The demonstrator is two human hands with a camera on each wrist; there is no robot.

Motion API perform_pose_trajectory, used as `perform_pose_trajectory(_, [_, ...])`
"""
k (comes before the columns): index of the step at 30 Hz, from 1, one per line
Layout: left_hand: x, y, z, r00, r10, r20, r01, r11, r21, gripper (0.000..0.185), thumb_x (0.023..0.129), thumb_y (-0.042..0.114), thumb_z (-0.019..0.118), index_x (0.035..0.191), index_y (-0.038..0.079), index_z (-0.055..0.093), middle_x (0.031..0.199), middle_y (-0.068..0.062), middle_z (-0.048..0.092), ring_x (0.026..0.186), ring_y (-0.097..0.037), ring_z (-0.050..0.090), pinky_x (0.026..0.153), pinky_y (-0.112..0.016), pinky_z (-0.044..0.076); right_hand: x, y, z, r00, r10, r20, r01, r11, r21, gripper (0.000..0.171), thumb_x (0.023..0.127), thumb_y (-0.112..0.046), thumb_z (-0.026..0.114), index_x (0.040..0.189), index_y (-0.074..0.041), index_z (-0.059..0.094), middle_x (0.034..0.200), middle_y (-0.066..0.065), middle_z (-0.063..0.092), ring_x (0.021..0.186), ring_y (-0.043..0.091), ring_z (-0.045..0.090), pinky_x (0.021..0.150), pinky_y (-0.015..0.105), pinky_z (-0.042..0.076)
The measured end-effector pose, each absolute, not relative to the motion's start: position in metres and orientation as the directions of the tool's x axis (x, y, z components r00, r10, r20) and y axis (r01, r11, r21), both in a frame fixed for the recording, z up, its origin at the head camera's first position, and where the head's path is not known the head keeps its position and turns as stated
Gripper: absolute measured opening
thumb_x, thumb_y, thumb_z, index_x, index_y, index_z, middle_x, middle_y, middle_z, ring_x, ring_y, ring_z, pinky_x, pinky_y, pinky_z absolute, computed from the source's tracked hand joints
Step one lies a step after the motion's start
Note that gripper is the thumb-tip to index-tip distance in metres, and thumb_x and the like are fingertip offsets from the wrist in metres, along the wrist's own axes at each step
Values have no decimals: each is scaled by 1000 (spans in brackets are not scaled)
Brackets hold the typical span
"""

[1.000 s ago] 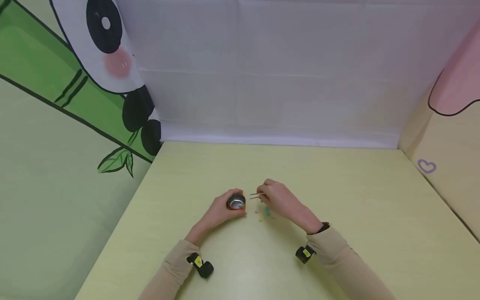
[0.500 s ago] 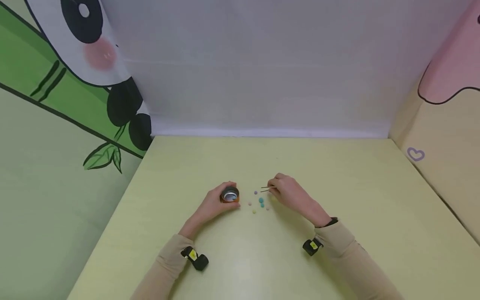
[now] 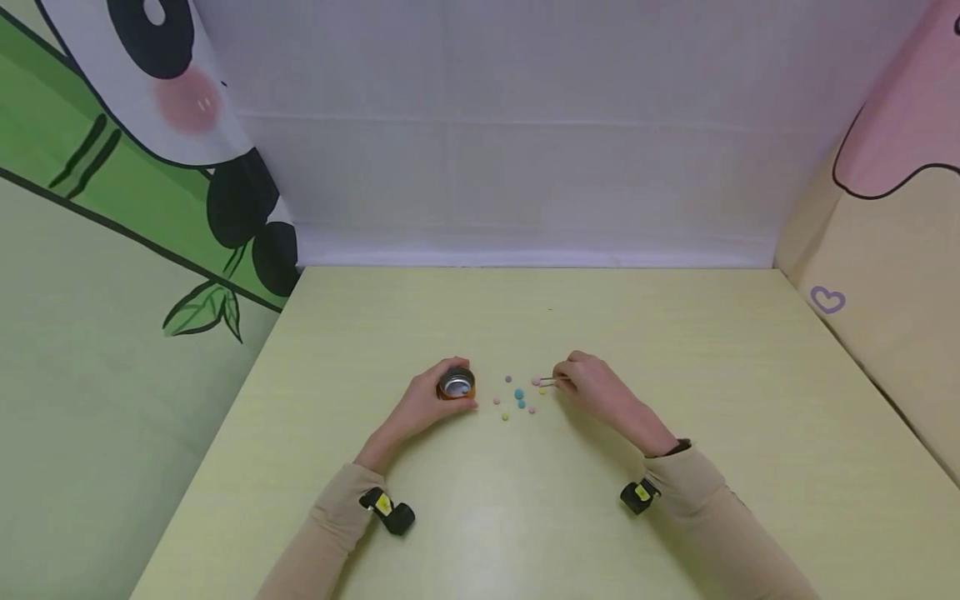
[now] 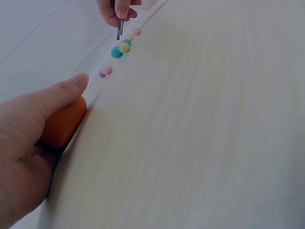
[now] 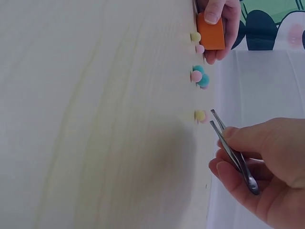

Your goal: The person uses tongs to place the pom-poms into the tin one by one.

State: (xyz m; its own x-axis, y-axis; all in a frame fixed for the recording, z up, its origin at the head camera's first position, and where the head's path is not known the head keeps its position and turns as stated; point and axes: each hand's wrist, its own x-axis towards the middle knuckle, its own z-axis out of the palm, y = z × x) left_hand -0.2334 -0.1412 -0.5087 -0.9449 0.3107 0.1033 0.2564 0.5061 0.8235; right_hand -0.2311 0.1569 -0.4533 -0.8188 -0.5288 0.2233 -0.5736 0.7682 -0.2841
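Observation:
My left hand (image 3: 420, 407) grips a small orange tin (image 4: 66, 123) standing on the table, thumb on the near side and fingers round the far side. Its round open top has a dark rim and a shiny metal inside, with a small bluish spot visible in it. To the right, my right hand (image 3: 603, 396) pinches metal tweezers (image 5: 244, 171) between thumb and fingers. The tweezer tips are spread apart and point left, close to a yellow ball (image 5: 199, 115) and a pink ball (image 3: 536, 382). Nothing shows between the tips in the right wrist view.
Several small pastel balls lie loose between the hands, among them a larger blue ball (image 3: 519, 394), a purple ball (image 3: 508, 379) and another yellow ball (image 3: 505, 417). A pale wooden table (image 3: 480, 517) reaches back to a white cloth (image 3: 525, 183); printed panels flank it.
My right hand has moved rightward with the tweezers, away from the tin to the right end of the balls. My left hand keeps its grip on the tin. The head view has shifted slightly.

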Motion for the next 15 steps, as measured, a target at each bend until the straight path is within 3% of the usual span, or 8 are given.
perform_pose_trajectory(15, [-221, -160, -513, -932, 349, 98, 274, 502, 820, 69, 78, 24, 85, 139, 12, 53, 138, -10, 61, 127, -29, 56, 107, -49, 44, -206, 142, -470, -843, -498, 201, -537, 780, -321, 9, 92, -2, 65, 92, -1, 74, 84, 8, 68, 77, 17, 60, 69, 29, 54])
